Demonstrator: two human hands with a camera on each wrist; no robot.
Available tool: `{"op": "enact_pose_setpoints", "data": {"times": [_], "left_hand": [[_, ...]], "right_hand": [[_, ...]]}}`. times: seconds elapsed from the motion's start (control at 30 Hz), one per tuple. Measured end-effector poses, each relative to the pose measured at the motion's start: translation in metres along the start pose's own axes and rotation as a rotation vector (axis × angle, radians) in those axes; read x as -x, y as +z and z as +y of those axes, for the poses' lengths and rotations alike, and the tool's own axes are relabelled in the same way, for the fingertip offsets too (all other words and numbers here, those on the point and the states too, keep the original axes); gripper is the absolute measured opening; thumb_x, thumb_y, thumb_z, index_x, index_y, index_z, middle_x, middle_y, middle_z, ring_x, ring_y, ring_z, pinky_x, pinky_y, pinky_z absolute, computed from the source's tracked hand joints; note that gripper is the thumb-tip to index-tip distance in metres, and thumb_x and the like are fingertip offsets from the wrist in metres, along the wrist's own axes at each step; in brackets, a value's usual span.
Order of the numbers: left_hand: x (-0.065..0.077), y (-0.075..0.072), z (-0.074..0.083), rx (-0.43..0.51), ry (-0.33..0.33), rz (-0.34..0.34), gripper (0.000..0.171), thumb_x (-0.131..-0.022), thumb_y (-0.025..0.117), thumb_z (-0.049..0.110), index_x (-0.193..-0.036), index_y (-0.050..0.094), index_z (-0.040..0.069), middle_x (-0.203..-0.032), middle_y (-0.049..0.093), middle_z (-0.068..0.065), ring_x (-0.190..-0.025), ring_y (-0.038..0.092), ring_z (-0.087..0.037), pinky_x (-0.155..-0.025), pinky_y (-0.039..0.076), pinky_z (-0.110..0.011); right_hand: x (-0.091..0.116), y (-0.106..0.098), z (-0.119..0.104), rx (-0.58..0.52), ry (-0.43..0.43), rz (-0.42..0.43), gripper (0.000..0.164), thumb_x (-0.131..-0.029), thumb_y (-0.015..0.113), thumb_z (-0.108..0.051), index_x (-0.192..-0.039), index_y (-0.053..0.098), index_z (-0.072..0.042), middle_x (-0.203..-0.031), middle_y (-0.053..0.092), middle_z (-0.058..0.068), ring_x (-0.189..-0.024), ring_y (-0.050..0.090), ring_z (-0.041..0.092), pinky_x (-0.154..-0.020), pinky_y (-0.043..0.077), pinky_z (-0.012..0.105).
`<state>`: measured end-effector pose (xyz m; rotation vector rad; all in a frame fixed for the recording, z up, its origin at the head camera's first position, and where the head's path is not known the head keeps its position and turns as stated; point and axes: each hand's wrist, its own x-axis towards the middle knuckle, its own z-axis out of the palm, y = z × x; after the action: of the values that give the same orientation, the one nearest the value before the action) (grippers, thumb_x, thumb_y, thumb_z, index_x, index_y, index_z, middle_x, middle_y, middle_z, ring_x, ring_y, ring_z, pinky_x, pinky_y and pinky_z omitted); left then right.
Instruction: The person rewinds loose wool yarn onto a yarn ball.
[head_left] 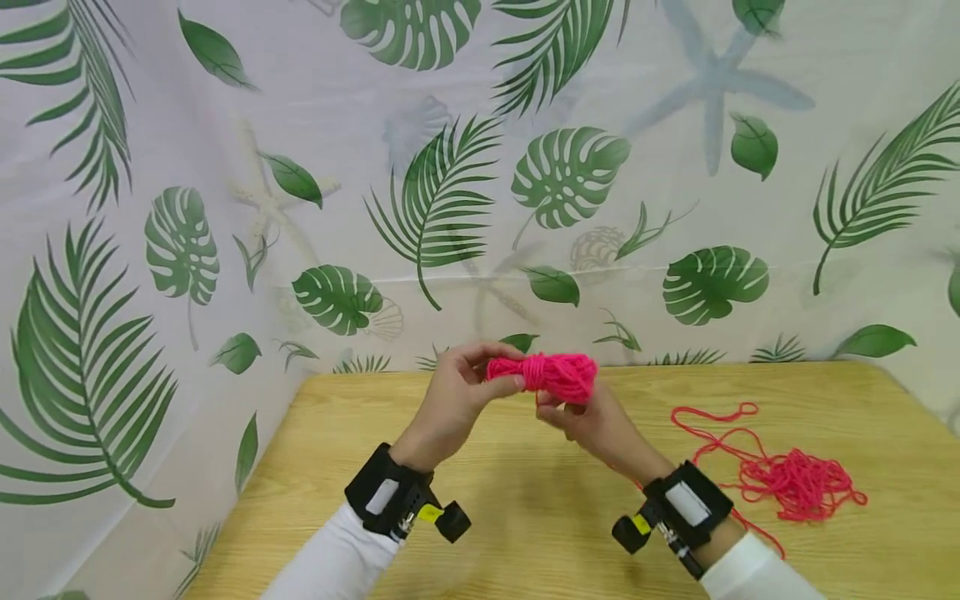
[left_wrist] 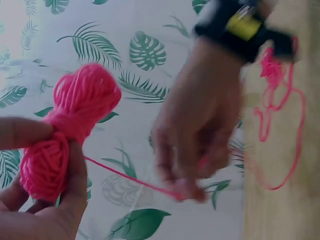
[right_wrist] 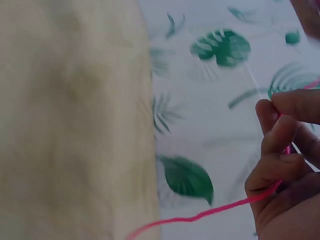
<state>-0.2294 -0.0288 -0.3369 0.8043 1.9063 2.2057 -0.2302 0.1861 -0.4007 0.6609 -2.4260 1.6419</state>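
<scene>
My left hand (head_left: 459, 392) pinches a bundle of pink yarn (head_left: 562, 377) between thumb and fingers, held up above the table. The bundle is wound tight round its middle and puffs out at both ends, as the left wrist view shows. From its waist a single pink strand (left_wrist: 125, 176) runs taut to my right hand (left_wrist: 195, 135). In the right wrist view the thumb and fingers of that hand (right_wrist: 285, 160) pinch the strand, which passes through the curled fingers and trails out below. In the head view the bundle partly covers the right fingertips.
A loose, tangled heap of pink yarn (head_left: 798, 483) lies on the wooden table (head_left: 360, 517) at the right, with looped strands (head_left: 720, 433) spreading from it. One strand leads toward the right wrist. A leaf-patterned cloth (head_left: 450, 292) hangs behind the table and along its left side.
</scene>
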Motion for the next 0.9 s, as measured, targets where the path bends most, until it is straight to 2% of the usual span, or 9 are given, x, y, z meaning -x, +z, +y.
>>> {"op": "enact_pose_setpoints", "data": {"times": [0.13, 0.2, 0.3, 0.43, 0.5, 0.57, 0.7, 0.8, 0.9], "left_hand": [[-0.028, -0.007, -0.009, -0.188, 0.047, 0.146, 0.023, -0.091, 0.07, 0.0, -0.114, 0.07, -0.004, -0.098, 0.068, -0.006, -0.084, 0.059, -0.014, -0.07, 0.051, -0.024], [-0.035, -0.012, -0.02, -0.321, 0.037, 0.17, 0.02, -0.09, 0.071, 0.002, -0.111, 0.072, 0.0, -0.098, 0.067, -0.008, -0.083, 0.058, -0.015, -0.066, 0.049, -0.024], [-0.033, -0.015, -0.037, -0.446, -0.01, 0.103, 0.019, -0.088, 0.072, 0.0, -0.107, 0.073, 0.001, -0.103, 0.066, -0.01, -0.085, 0.057, -0.016, -0.064, 0.05, -0.025], [-0.011, -0.006, -0.052, -0.473, -0.071, -0.095, 0.018, -0.086, 0.074, -0.001, -0.104, 0.074, 0.002, -0.103, 0.068, -0.009, -0.083, 0.059, -0.015, -0.064, 0.05, -0.025], [0.002, 0.002, -0.052, -0.439, -0.083, -0.189, 0.016, -0.086, 0.075, 0.0, -0.102, 0.074, 0.003, -0.1, 0.068, -0.005, -0.082, 0.06, -0.013, -0.065, 0.051, -0.024], [0.016, 0.006, -0.046, -0.357, -0.068, -0.26, 0.015, -0.087, 0.074, -0.002, -0.102, 0.072, 0.001, -0.098, 0.069, -0.002, -0.083, 0.061, -0.011, -0.067, 0.052, -0.023], [0.035, 0.013, -0.027, -0.078, -0.012, -0.318, 0.017, -0.087, 0.071, -0.007, -0.102, 0.064, -0.01, -0.099, 0.066, -0.001, -0.085, 0.061, -0.01, -0.072, 0.054, -0.023], [0.035, 0.014, -0.015, 0.104, 0.035, -0.251, 0.019, -0.087, 0.068, -0.007, -0.103, 0.06, -0.015, -0.101, 0.063, -0.003, -0.085, 0.06, -0.011, -0.075, 0.054, -0.022], [0.024, 0.007, -0.008, 0.191, 0.05, -0.085, 0.013, -0.088, 0.065, -0.006, -0.101, 0.064, -0.006, -0.102, 0.063, -0.004, -0.086, 0.061, -0.011, -0.077, 0.053, -0.022]], "right_hand": [[0.029, 0.015, -0.023, 0.009, -0.025, 0.006, 0.004, -0.094, 0.072, -0.008, -0.098, 0.071, -0.008, -0.079, 0.064, 0.0, -0.055, 0.045, 0.008, -0.049, 0.04, 0.024], [0.034, 0.01, -0.04, 0.045, -0.074, 0.039, 0.005, -0.094, 0.073, -0.008, -0.098, 0.071, -0.011, -0.074, 0.06, -0.003, -0.053, 0.042, 0.007, -0.047, 0.037, 0.024], [0.026, -0.009, -0.064, 0.131, -0.173, 0.116, 0.009, -0.092, 0.073, -0.004, -0.098, 0.072, -0.011, -0.068, 0.055, -0.004, -0.051, 0.039, 0.008, -0.045, 0.033, 0.024], [-0.002, -0.044, -0.08, 0.16, -0.197, 0.162, 0.007, -0.093, 0.072, -0.004, -0.1, 0.073, -0.007, -0.072, 0.058, 0.002, -0.053, 0.042, 0.015, -0.047, 0.035, 0.027], [-0.016, -0.057, -0.077, 0.101, -0.126, 0.139, 0.008, -0.095, 0.071, -0.007, -0.103, 0.072, -0.004, -0.079, 0.062, 0.004, -0.057, 0.044, 0.017, -0.05, 0.037, 0.027], [-0.029, -0.061, -0.066, -0.027, -0.018, 0.096, 0.012, -0.098, 0.068, -0.01, -0.106, 0.07, -0.002, -0.084, 0.065, 0.004, -0.059, 0.042, 0.016, -0.053, 0.036, 0.026], [-0.034, -0.045, -0.029, -0.294, 0.21, 0.006, 0.014, -0.102, 0.06, -0.012, -0.108, 0.069, -0.003, -0.089, 0.065, 0.002, -0.057, 0.035, 0.011, -0.055, 0.032, 0.024], [-0.019, -0.018, -0.006, -0.355, 0.282, -0.086, 0.016, -0.101, 0.058, -0.01, -0.108, 0.069, -0.002, -0.094, 0.067, 0.006, -0.062, 0.043, 0.011, -0.059, 0.038, 0.024], [0.004, 0.01, -0.001, -0.269, 0.298, -0.17, 0.016, -0.099, 0.061, -0.012, -0.107, 0.07, -0.002, -0.099, 0.068, 0.008, -0.077, 0.057, 0.015, -0.069, 0.046, 0.028]]}}
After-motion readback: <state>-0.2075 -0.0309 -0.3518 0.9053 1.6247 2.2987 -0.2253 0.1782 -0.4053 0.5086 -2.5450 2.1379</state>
